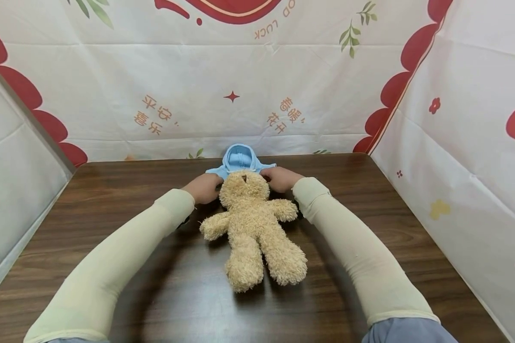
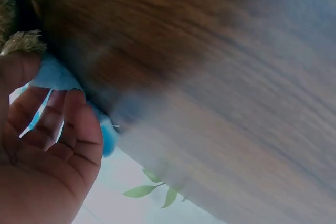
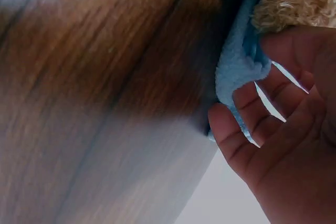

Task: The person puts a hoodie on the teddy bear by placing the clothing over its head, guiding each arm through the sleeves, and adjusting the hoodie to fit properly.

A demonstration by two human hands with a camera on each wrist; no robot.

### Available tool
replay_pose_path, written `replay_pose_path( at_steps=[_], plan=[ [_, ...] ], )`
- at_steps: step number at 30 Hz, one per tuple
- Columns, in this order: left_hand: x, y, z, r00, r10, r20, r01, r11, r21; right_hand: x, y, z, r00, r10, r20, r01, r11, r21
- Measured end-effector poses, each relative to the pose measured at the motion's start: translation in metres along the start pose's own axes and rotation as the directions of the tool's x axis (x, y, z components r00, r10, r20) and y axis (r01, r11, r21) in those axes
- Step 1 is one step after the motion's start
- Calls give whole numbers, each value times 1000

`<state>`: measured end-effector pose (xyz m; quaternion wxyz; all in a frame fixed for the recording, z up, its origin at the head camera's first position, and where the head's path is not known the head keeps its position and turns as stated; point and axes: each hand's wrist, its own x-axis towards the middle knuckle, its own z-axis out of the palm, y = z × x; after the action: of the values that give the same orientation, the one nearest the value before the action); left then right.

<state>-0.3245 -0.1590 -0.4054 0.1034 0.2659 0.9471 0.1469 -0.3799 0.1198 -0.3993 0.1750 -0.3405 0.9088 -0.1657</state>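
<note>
A tan plush teddy bear (image 1: 249, 221) lies on the table, its head toward the far edge and its legs toward me. Just beyond its head is a small light-blue hoodie (image 1: 239, 161), hood at the back, sleeves out to both sides. My left hand (image 1: 203, 188) pinches the hoodie's edge left of the bear's head; in the left wrist view the blue cloth (image 2: 55, 73) shows between thumb and fingers. On the other side my right hand (image 1: 282, 179) pinches the opposite edge, and fleecy cloth (image 3: 235, 72) shows there beside the bear's fur (image 3: 296, 1). The bear's head covers the hoodie's lower part.
The dark wood table (image 1: 154, 295) ends just behind the hoodie. A white printed cloth (image 1: 197, 71) rises as a wall at the back, with a white panel (image 1: 468, 157) at the right and another (image 1: 13, 152) at the left.
</note>
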Motion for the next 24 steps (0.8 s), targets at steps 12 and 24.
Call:
replay_pose_path(
  at_steps=[12, 24],
  plan=[
    [-15, 7, -23, 992, -124, 37, 129, 958, -256, -7, -9, -4, 996, 10, -84, 4, 987, 163],
    [-29, 8, -31, 987, -98, 129, 149, 863, -484, -11, -17, -7, 995, 50, -91, -13, 932, 363]
  ],
)
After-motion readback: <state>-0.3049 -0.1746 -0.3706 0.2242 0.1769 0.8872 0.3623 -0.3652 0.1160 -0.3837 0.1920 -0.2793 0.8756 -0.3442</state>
